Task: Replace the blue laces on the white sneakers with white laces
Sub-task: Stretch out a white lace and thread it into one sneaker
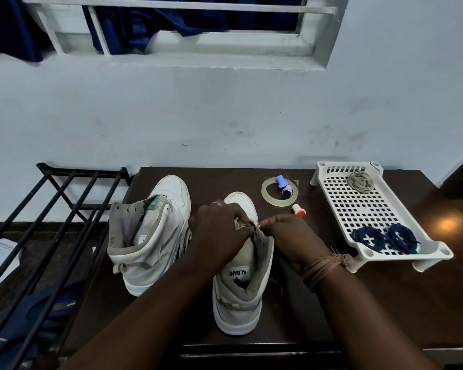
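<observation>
1. Near sneaker (pixel 238 297) on the bench (pixel 358 303): no blue lace shows; the left hand (pixel 219 231) grips its eyelet flap while the right hand (pixel 286 233) pinches a white lace end (pixel 257 225) there, so relacing looks barely begun.
2. Far sneaker (pixel 150 236): unlaced.
3. Tray (pixel 332 177): both blue laces (pixel 385 237) coiled near, one white lace (pixel 360 180) waiting beyond.

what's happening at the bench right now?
A person is relacing white sneakers on a dark table. Both hands work at the eyelets of the right sneaker: the left hand holds its upper, and the right hand pinches what looks like a lace end. The left sneaker stands unlaced beside it. Two coiled blue laces lie in the white tray, with a pale lace bundle at its far end.
</observation>
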